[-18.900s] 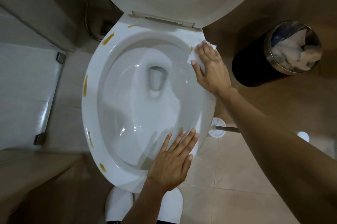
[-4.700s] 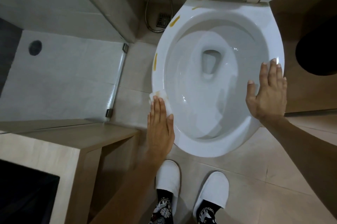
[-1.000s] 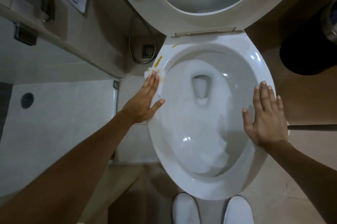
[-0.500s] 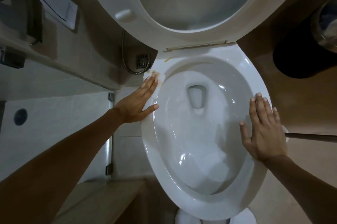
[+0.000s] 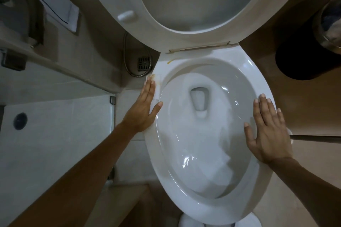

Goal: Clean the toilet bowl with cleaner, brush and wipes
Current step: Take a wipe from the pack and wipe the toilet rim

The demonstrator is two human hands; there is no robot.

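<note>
The white toilet bowl [image 5: 258,82] fills the middle of the view, its seat and lid [image 5: 184,38] raised. My left hand [image 5: 143,108] lies flat on the bowl's left rim and presses a white wipe [image 5: 156,83], stained yellow at its far end, against the rim. A small yellow smear [image 5: 169,62] sits on the rim's far left near the hinge. My right hand [image 5: 267,130] rests flat on the right rim with fingers spread and holds nothing. Most of the wipe is hidden under my left palm.
A black bin with a metal rim [image 5: 310,49] stands at the right. A thin brush handle [image 5: 317,137] lies beyond my right hand. A spray hose [image 5: 129,60] and floor drain [image 5: 144,63] sit left of the bowl. A glass shower panel [image 5: 55,130] bounds the left.
My left hand has slid the wipe along the left rim toward the hinge, over the yellow streak that showed there a second ago. The right hand has stayed on the right rim.
</note>
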